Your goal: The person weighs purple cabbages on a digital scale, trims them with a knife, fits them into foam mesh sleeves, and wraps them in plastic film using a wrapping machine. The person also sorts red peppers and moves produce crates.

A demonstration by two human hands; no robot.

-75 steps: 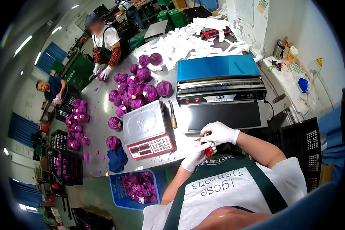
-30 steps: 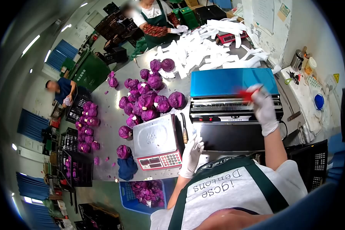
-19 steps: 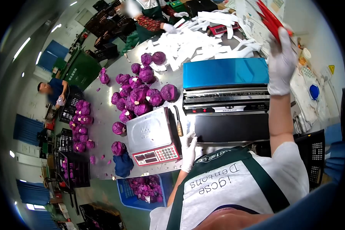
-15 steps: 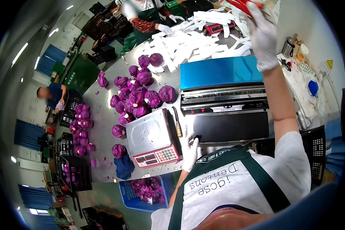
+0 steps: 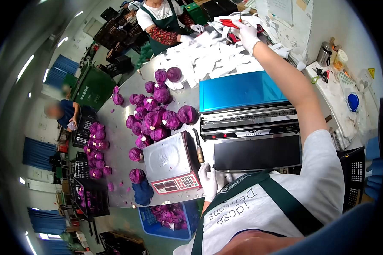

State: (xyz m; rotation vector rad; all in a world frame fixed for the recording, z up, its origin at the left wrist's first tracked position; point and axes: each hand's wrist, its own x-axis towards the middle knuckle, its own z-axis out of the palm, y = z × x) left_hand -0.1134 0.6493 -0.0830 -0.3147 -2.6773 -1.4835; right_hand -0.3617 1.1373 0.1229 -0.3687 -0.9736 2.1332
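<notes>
My gloved right hand (image 5: 247,35) reaches far across the metal table (image 5: 119,170), over white strips (image 5: 217,57). Its fingers are closed on a glossy red thing (image 5: 230,23) whose kind I cannot make out. Low at the table's near edge is my gloved left hand (image 5: 209,182), its fingers slightly apart with nothing seen in them. Just above its fingertips lies a knife (image 5: 199,151) with a wooden handle. A red-and-white scale (image 5: 168,157) stands left of it. To the right is a wrapping machine (image 5: 251,123) with a blue cover and a black plate.
Several red cabbages (image 5: 153,121) lie left of the scale, by a dark blue cloth (image 5: 143,193). A blue crate (image 5: 166,219) with purple leaves stands below. Across the table a co-worker (image 5: 168,25) handles the strips. Another person (image 5: 68,114) stands far left beside black crates (image 5: 89,197).
My right hand has moved left and farther over the white strips, carrying the red thing. My left hand stays near the knife handle. The whole view has shifted slightly downward.
</notes>
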